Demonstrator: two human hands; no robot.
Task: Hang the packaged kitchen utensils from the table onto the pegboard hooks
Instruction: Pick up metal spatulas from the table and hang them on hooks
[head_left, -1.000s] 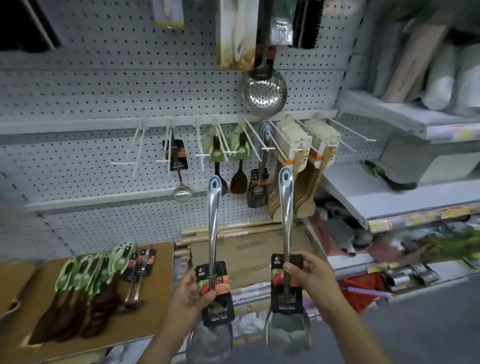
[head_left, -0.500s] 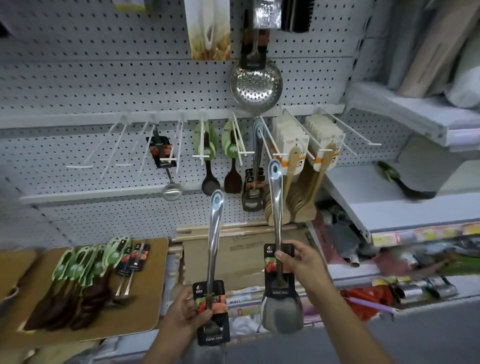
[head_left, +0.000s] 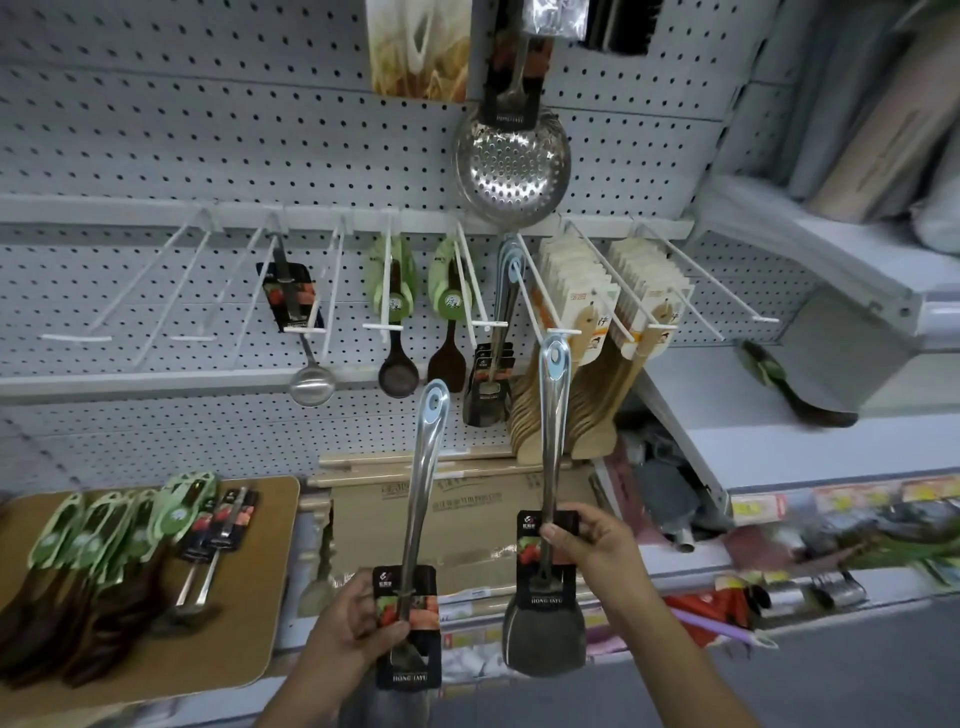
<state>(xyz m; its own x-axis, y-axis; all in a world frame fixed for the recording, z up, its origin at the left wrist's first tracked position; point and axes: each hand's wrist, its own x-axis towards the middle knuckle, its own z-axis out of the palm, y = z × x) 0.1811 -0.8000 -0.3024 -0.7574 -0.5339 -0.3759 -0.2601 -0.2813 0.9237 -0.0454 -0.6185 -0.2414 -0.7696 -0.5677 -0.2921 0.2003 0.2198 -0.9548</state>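
Hands (head_left: 597, 548) gripping spatulas (head_left: 551, 415), right nearer hook (head_left: 563, 331)

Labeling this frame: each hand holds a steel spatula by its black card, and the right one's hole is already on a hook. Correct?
Not on a hook. In the head view the right hand holds its steel spatula with the hole free, below the nearest hook tip. Rest stands.

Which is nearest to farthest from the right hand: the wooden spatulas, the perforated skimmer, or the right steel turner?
1. Right steel turner, gripped by the right hand.
2. Wooden spatulas, hanging just above it.
3. Perforated skimmer, highest up, top centre.
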